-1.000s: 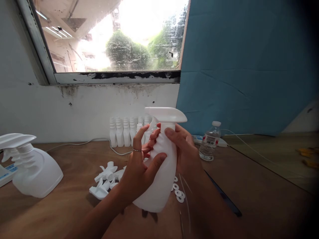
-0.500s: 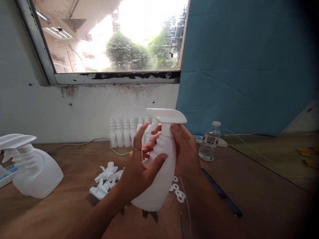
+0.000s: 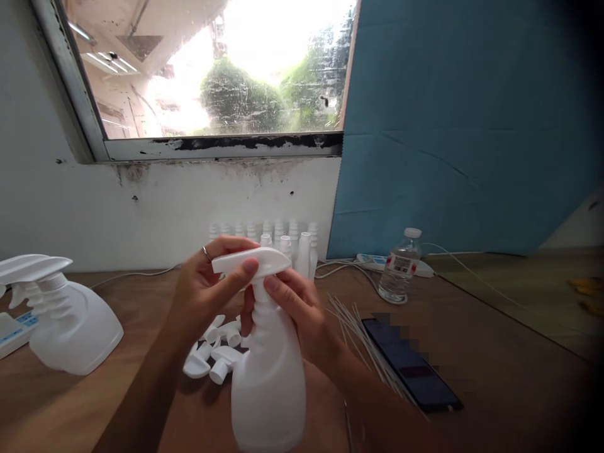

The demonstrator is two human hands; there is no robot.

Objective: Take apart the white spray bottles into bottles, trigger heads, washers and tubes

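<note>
A white spray bottle (image 3: pixel 271 384) stands upright in front of me, its white trigger head (image 3: pixel 267 259) on the neck. My left hand (image 3: pixel 212 277) has its fingers closed around the front of the trigger head, thumb on its side. My right hand (image 3: pixel 297 305) grips the collar below the head, thumb and fingers pressed on it. Loose white trigger heads (image 3: pixel 219 352) lie on the brown table (image 3: pixel 151 308) behind and left of the bottle.
Small white bottles (image 3: pixel 304 251) stand by the wall. A second spray bottle (image 3: pixel 78 327) is at left. At right are a water bottle (image 3: pixel 399 270), thin white tubes (image 3: pixel 356 333), a phone (image 3: pixel 415 371) and a power strip (image 3: pixel 425 269).
The bottle has moved down and left, now more upright. My left hand has shifted from the bottle's body to its trigger head. My right hand has moved left and down with the neck.
</note>
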